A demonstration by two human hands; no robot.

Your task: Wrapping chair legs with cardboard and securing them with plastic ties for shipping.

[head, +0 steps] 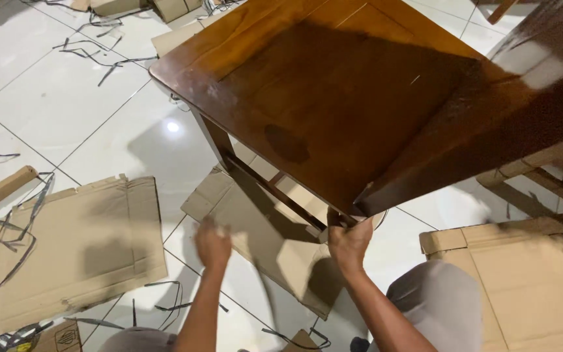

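White glossy tiled floor [66, 104], littered with flattened brown cardboard sheets [66, 241] and grey plastic strapping strips [92, 55]. Right hand [348, 242] grip closed on near corner of dark brown glossy wooden chair [333, 98], seat tilted just above grip. Left hand [213, 244] blurred, beside chair's lower rail [275, 192], fingers loosely curled, holding nothing; cardboard below it.
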